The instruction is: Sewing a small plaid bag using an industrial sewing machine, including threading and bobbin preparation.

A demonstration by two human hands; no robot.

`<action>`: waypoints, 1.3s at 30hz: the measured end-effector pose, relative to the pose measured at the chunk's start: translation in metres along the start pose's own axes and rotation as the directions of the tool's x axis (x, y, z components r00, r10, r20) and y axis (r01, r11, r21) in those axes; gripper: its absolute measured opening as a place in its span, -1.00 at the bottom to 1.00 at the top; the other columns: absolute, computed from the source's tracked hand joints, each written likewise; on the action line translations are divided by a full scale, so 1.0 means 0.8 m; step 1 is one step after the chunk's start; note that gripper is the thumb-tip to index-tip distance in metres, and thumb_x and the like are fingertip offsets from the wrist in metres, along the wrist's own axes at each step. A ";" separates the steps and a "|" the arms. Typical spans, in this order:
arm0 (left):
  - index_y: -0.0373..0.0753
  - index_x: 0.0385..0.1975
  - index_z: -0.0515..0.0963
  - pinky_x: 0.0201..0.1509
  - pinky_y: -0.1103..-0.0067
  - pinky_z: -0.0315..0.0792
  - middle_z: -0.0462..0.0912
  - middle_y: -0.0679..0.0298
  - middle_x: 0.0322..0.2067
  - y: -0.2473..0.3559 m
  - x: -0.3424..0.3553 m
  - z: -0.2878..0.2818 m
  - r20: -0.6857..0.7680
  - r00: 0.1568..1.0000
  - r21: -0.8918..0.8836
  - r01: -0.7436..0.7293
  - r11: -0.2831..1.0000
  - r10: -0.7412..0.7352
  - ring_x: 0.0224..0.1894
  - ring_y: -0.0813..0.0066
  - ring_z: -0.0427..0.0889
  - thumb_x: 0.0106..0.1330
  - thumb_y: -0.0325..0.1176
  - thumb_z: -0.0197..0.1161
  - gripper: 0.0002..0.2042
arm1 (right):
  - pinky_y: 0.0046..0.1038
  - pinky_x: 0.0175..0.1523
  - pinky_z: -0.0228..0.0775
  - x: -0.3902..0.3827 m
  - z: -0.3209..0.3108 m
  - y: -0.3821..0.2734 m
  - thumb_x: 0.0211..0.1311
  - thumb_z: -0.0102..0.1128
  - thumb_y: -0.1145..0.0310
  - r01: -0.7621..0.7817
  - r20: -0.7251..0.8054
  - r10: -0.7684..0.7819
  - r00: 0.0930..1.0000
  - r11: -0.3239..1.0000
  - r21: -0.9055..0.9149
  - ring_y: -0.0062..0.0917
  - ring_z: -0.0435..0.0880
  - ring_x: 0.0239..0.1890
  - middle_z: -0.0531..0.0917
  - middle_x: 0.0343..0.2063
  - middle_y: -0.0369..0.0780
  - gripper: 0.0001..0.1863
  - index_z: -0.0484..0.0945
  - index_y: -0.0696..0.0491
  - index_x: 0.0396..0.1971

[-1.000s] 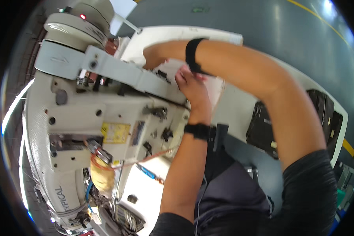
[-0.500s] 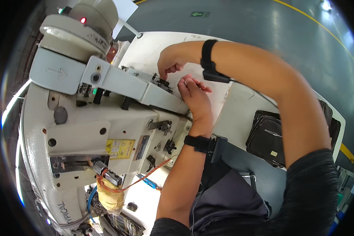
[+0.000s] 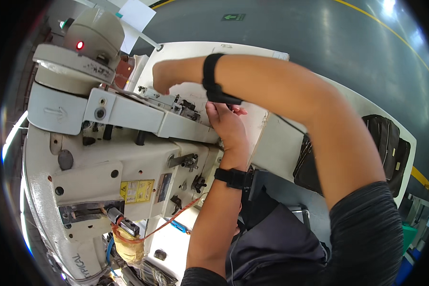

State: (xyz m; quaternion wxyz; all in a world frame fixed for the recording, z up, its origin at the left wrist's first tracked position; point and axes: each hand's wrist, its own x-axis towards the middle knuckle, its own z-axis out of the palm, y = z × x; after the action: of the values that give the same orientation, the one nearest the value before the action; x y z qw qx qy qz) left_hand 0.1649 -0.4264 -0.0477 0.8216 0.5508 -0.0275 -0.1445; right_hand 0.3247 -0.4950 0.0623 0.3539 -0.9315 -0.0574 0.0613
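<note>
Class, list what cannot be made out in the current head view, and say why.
All in the head view:
- Right hand: fingertips, and anything in them, hidden by the hand itself.
- Left hand: fingers partly covered by the black wristband; whether they hold anything is unclear.
- Black bags: partly hidden behind the right arm.
- Sewing machine: lower end cut off by the bottom edge.

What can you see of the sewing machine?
The sewing machine fills the picture's left side, at a white worktop: off-white, apparently painted metal. It carries a yellow label, a pale grey cover marked with an arrow, and a lit red lamp. The left hand and right hand are near its upper-right side; contact is unclear.
</note>
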 end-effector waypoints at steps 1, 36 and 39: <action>-0.26 -0.06 0.38 -0.42 0.54 0.46 0.38 0.34 -0.46 0.000 -0.002 0.007 0.004 1.000 0.014 0.006 1.000 -0.006 -0.52 0.57 0.38 0.61 -0.32 -0.09 -0.83 | -0.24 -0.51 0.39 -0.006 -0.007 0.006 -0.06 0.42 0.29 -0.096 -0.056 0.092 0.994 0.992 -0.079 -0.31 0.61 -0.57 0.67 -0.57 -0.15 -0.84 0.76 0.08 -0.55; -0.16 -0.13 0.44 -0.43 0.69 0.27 0.38 0.44 -0.44 -0.024 -0.021 0.026 0.216 0.967 0.216 -0.179 0.960 0.132 -0.49 0.71 0.32 0.63 -0.33 -0.07 -0.87 | -0.44 -0.12 0.52 -0.085 -0.007 0.104 0.06 0.52 -0.25 0.016 0.514 -0.171 0.841 0.956 0.293 -0.51 0.64 -0.22 0.70 -0.26 -0.26 -0.36 0.70 0.01 -0.12; -0.16 -0.13 0.43 -0.41 0.70 0.27 0.38 0.44 -0.43 -0.031 -0.015 0.033 0.194 0.966 0.217 -0.212 0.953 0.171 -0.48 0.71 0.33 0.63 -0.34 -0.06 -0.87 | -0.40 -0.09 0.51 -0.099 0.008 0.097 0.04 0.52 -0.26 -0.011 0.290 -0.032 0.956 0.990 0.144 -0.45 0.67 -0.18 0.73 -0.24 -0.23 -0.38 0.72 -0.02 -0.13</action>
State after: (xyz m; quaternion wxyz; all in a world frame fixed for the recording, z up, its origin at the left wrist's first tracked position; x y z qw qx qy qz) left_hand 0.1431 -0.4553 -0.0586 0.7549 0.6247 -0.1690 -0.1066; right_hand 0.2508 -0.5602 0.0118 0.4080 -0.8840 -0.1095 0.2002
